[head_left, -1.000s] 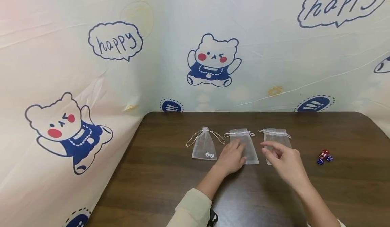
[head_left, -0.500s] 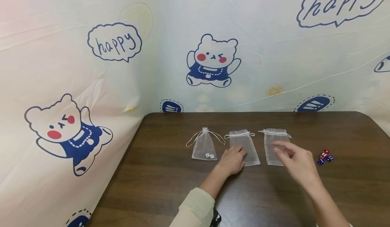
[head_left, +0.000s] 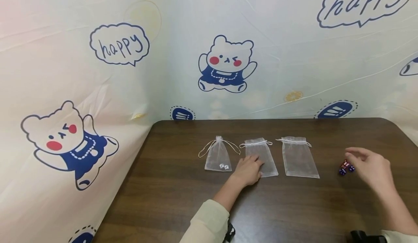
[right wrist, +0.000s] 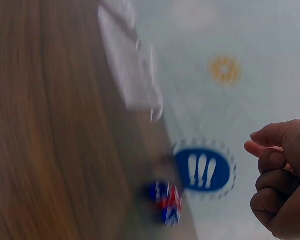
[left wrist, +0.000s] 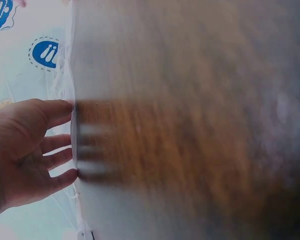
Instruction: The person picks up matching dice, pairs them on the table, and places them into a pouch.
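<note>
Three sheer white drawstring bags lie in a row on the table in the head view. The left bag (head_left: 216, 152) is drawn closed at its neck, with white dice (head_left: 224, 167) inside. My left hand (head_left: 249, 170) rests on the middle bag (head_left: 268, 165), fingertips touching it and partly covering it. The right-hand bag (head_left: 298, 159) lies flat. Beside a small cluster of red and blue dice (head_left: 344, 167), my right hand (head_left: 373, 168) hovers with bent fingers and nothing visible in them. In the right wrist view the dice (right wrist: 169, 202) look blurred and apart from the hand.
The dark wooden table (head_left: 183, 199) has rounded back corners. Behind it hangs a pale cloth (head_left: 287, 54) printed with bears and the word happy. A dark wrist strap (head_left: 230, 232) shows below the left sleeve.
My right hand has moved right, from over the right-hand bag to the red and blue dice, uncovering that bag. My left hand has stayed on the middle bag, shifting only slightly.
</note>
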`<state>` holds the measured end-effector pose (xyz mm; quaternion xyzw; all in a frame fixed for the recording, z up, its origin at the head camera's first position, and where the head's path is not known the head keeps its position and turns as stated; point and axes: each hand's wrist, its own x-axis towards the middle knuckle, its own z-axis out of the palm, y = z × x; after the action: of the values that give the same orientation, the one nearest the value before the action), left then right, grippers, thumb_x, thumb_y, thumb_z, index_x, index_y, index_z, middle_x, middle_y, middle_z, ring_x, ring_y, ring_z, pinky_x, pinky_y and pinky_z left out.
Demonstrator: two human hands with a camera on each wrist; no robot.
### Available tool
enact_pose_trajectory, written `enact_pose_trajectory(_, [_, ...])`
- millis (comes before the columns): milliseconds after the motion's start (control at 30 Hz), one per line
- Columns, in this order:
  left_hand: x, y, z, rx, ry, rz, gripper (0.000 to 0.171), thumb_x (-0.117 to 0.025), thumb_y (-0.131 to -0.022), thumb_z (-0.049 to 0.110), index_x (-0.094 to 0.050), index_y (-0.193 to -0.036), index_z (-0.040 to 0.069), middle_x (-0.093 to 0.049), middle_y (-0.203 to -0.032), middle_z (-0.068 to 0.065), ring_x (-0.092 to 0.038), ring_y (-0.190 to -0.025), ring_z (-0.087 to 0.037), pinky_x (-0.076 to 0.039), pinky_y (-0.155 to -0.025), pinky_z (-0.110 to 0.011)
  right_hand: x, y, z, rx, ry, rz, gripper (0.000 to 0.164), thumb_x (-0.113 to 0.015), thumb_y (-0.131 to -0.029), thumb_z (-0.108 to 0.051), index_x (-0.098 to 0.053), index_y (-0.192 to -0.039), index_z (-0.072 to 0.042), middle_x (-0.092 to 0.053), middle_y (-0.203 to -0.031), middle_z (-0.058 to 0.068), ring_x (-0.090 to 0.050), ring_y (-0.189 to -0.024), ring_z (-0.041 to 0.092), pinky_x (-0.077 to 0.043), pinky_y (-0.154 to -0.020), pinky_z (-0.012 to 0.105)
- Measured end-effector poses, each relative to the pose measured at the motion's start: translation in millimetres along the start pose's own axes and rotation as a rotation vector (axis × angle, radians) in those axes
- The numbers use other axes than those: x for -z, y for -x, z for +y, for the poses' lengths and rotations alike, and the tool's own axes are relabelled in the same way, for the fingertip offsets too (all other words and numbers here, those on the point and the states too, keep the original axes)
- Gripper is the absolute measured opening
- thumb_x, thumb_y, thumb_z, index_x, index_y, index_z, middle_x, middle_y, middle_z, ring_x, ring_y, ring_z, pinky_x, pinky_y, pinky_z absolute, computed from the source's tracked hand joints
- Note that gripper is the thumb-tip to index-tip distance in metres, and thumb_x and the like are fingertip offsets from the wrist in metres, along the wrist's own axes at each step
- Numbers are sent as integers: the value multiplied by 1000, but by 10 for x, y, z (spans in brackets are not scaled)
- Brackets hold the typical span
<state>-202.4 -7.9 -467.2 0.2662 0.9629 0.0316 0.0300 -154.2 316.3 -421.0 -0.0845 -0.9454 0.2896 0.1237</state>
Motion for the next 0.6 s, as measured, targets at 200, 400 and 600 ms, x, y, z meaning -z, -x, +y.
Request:
enact_pose_trajectory(200, [9,-1,-9,3,1,11,42,-61,-87,32,-56,-127,23,-45,-137,1,-39,-124,-17,-37,-95,-37,15,-132,306,-74,84,-100,41,-51,-92,-30,-59,-109,7,-61,-95,30,-55,-79,43,-38,-54,43])
enact_pose_trajectory(400, [17,-4,-15,5,-1,13,41,-62,-87,33,-57,-126,23,-46,-135,1,-40,-123,-17,-37,-93,-36,-39,-159,454,-85,145,-200,38,-55,-91,-29,-61,-104,7,-54,-105,36,-48,-86,54,-40,-58,51])
enact_pose_trajectory(600, [20,-19,-10,8,2,5,41,-63,-86,34,-57,-126,24,-46,-135,2,-40,-123,-17,-37,-94,-37,-55,-148,535,-111,161,-262,40,-57,-88,-32,-63,-103,5,-49,-112,39,-43,-91,60,-40,-61,55])
